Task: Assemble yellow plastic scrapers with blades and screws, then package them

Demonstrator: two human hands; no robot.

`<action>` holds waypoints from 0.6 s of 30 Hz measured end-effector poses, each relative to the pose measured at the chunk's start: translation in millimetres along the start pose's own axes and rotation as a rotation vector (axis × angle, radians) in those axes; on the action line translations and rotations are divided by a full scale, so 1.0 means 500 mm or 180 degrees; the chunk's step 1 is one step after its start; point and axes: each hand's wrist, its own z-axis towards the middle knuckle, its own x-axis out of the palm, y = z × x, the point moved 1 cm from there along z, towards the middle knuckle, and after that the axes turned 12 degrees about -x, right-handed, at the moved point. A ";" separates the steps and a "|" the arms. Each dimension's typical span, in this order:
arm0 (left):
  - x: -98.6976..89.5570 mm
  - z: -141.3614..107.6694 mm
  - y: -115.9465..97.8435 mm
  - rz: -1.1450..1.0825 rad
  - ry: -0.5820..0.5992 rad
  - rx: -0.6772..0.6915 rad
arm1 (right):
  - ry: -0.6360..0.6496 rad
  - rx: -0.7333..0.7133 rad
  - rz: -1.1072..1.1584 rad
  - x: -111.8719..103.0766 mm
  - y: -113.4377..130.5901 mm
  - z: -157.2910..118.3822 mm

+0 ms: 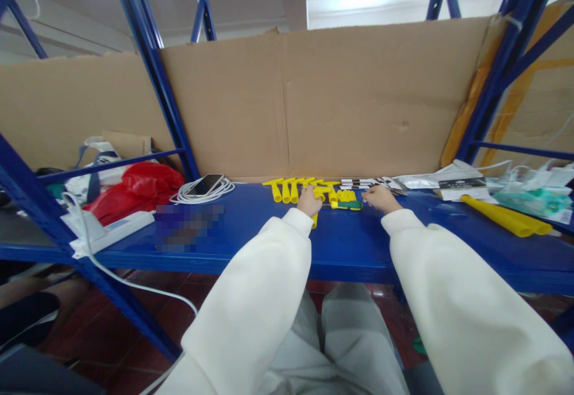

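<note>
Our hands are apart from each other over the middle of the bench (pixel 251 216), a blue metal surface. We curl the fingers of our left hand (pixel 309 202) just above a narrow yellow tubular piece (pixel 314 222), its end showing beside our cuff; we cannot tell whether the fingers are clamped on it. Our right hand (pixel 381 198) has its fingertips drawn close together, and we cannot make out what, if anything, they pinch.

Between our hands lies a tool with a green-and-yellow handle (pixel 353 205), just in front of a cluster of small bright-yellow pieces (pixel 346 195). Left of our left hand, a row of yellow flared tubes (pixel 286 192) lies side by side near the back. Flat strips banded white and dark (pixel 359 184) lie behind the cluster.

Farther right we see long yellow tapered tubes (pixel 506 216); farther left, a dark-screened phone (pixel 206 185) on a coiled white cable (pixel 224 190), then a crumpled red plastic bag (pixel 143 189). Tall brown cardboard (pixel 359 96) stands behind.
</note>
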 end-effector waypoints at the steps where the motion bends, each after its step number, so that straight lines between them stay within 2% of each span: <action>1: -0.001 -0.003 -0.002 0.0019 0.0002 0.0013 | -0.0036 -0.0008 -0.0162 -0.002 -0.002 0.002; 5: -0.005 -0.009 -0.006 0.0145 -0.0047 0.0003 | -0.0499 0.0134 -0.0616 -0.011 -0.017 0.003; 7: -0.007 -0.010 -0.006 0.0187 -0.0064 -0.0007 | -0.0782 0.0306 -0.0753 -0.012 -0.028 0.001; 9: -0.007 -0.010 -0.006 0.0247 -0.0069 -0.0002 | -0.0875 0.0548 -0.0811 -0.010 -0.038 -0.002; 12: -0.007 -0.011 -0.006 0.0292 -0.0095 0.0005 | -0.0743 0.0815 -0.0719 -0.008 -0.045 -0.006; 18: -0.007 -0.012 -0.007 0.0179 -0.0131 -0.0012 | -0.0331 0.0903 -0.0539 -0.014 -0.044 -0.009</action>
